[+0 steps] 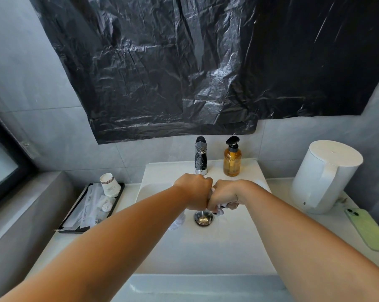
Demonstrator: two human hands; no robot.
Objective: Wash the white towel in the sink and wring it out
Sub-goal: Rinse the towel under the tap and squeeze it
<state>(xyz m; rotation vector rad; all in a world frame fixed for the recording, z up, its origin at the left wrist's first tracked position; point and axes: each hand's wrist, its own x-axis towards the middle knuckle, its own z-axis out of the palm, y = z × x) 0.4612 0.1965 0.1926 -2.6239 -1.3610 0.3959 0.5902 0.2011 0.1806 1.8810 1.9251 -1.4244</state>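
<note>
Both my hands are clenched side by side over the white sink (238, 240), just above its metal drain (203, 217). My left hand (194, 190) and my right hand (224, 196) grip the white towel (178, 221) between them. Most of the towel is hidden inside my fists; one end hangs below my left hand and a small bit pokes out under my right hand. The chrome tap (201, 155) stands behind my hands at the sink's back rim, and no water stream from it is visible.
An amber soap pump bottle (232, 159) stands right of the tap. A white kettle (324, 177) and a green phone (371, 229) sit on the right counter. A black tray (92, 209) with paper cups (110, 185) and sachets lies on the left. Black plastic sheeting (184, 62) covers the wall above.
</note>
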